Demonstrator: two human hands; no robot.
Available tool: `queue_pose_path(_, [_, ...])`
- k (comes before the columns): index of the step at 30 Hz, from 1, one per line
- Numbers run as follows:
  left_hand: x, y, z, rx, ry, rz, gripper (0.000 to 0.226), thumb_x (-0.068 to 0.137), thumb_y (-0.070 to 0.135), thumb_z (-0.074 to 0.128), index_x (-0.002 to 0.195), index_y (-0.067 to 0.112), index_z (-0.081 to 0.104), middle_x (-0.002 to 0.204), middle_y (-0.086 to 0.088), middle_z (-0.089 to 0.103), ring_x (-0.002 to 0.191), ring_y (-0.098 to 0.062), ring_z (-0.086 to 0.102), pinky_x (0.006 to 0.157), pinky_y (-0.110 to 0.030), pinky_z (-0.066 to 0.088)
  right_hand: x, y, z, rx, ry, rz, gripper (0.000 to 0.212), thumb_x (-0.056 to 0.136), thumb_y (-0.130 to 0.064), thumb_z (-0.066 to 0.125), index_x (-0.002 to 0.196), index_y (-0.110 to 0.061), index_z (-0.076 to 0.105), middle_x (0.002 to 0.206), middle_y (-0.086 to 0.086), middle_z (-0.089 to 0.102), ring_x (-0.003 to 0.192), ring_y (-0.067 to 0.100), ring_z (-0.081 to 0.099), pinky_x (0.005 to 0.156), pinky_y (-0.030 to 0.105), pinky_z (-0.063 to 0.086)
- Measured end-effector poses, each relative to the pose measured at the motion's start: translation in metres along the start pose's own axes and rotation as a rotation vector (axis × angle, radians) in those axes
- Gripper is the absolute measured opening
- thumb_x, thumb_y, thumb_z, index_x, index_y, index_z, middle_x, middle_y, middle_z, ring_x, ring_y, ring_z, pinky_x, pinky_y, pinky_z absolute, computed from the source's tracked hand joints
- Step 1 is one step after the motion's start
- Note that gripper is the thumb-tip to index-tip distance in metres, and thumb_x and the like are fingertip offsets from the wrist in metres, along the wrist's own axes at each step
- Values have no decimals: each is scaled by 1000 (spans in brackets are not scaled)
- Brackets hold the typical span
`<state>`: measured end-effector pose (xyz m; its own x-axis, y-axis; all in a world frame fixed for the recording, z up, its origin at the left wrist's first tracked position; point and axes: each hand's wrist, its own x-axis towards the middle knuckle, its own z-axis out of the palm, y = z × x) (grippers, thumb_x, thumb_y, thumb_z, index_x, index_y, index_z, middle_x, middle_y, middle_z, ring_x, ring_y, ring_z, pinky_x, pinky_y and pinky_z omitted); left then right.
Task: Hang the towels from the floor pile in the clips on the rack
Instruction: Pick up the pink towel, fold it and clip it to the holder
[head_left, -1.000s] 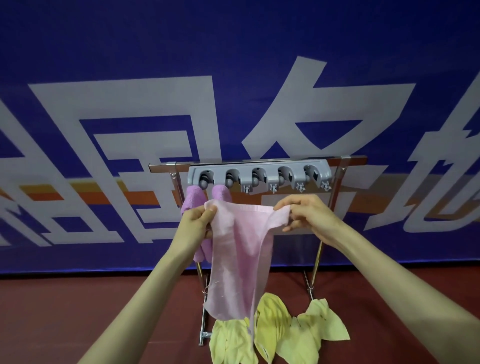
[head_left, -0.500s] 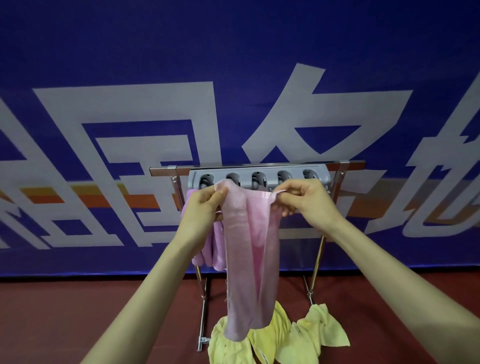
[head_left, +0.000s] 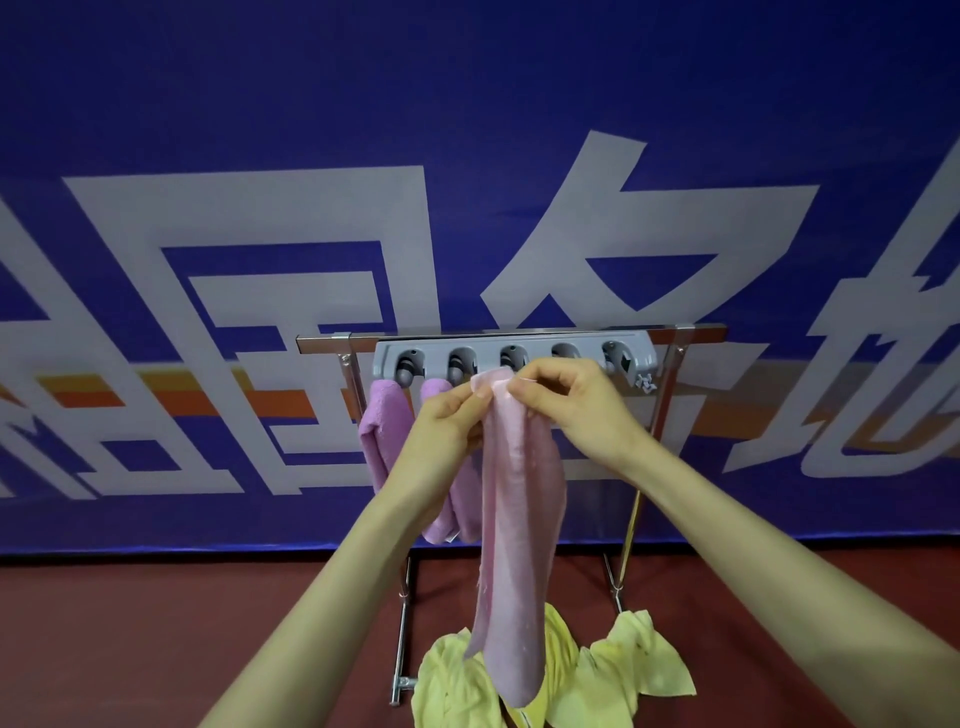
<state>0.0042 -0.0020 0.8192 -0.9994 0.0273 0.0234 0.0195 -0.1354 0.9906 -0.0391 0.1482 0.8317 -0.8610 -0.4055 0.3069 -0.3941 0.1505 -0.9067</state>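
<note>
On my feed I have both hands up at the rack, working one light pink towel (head_left: 519, 519). The left hand (head_left: 449, 421) pinches the towel's gathered top edge between thumb and fingertips. The right hand (head_left: 576, 410) meets it from the other side, fingers curled and nipping the same bunched corner. The two hands almost touch, and the cloth is squeezed into a narrow fold between them.

That fold sits just below the third clip (head_left: 511, 358) of the grey clip strip (head_left: 384, 356), close to its mouth. I cannot tell whether the cloth is already inside the clip, as the fingers cover that spot. From the hands the towel hangs straight down in a long loose band. Its lower end falls in front of the yellow towels (head_left: 623, 670) heaped on the floor at the foot of the rack.

The strip has five clips and is fixed to the metal rack (head_left: 322, 340) under the top bar. A purple towel (head_left: 384, 421) hangs from the first clip (head_left: 408, 364). A second purple towel (head_left: 460, 504) hangs from the second clip (head_left: 460, 364), partly behind the left wrist. The fourth clip (head_left: 563, 351) and the fifth clip (head_left: 621, 358) hold nothing that I can see.

Behind the rack is a blue banner (head_left: 467, 130) with large white characters and an orange stripe, above a dark red floor (head_left: 156, 623).
</note>
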Motion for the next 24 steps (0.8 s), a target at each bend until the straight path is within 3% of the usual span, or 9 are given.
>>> queue_pose_path(6, [-7, 0, -4, 10, -71, 5, 30, 101, 17, 42, 120, 8, 63, 113, -7, 72, 111, -15, 65, 96, -26, 50, 1, 3, 3, -9, 9, -19, 14, 92, -4, 56, 89, 1, 68, 75, 4, 65, 68, 1, 55, 66, 13, 43])
queue_pose_path(9, [-12, 1, -5, 117, -88, 61, 29, 98, 14, 49, 124, 12, 62, 112, -2, 72, 109, -8, 66, 91, -17, 51, 2, 5, 7, 14, 50, -30, 14, 91, -3, 58, 90, 4, 69, 76, 14, 65, 69, 5, 56, 68, 14, 45])
queue_pose_path(16, [-9, 3, -14, 263, -7, 112, 24, 99, 12, 47, 102, 12, 71, 89, 1, 76, 90, -7, 71, 75, -13, 52, -1, 9, 13, -8, 8, 10, 10, 91, -10, 59, 85, -6, 65, 66, 2, 63, 63, 4, 57, 62, 11, 42])
queue_pose_path(20, [-6, 3, -24, 365, -10, 110, 27, 101, 19, 45, 106, 11, 70, 98, -7, 75, 99, -18, 70, 90, -30, 55, -1, 15, 9, -134, -80, 48, 9, 87, -14, 64, 79, -16, 64, 67, 0, 58, 63, 8, 51, 61, 22, 41])
queue_pose_path(24, [-6, -1, -32, 492, 49, 146, 42, 94, 43, 46, 92, 8, 69, 90, -22, 70, 88, -35, 67, 84, -57, 51, -7, 20, 3, -281, -149, 89, 17, 84, -14, 65, 68, -14, 60, 57, -3, 47, 56, 8, 40, 57, 24, 35])
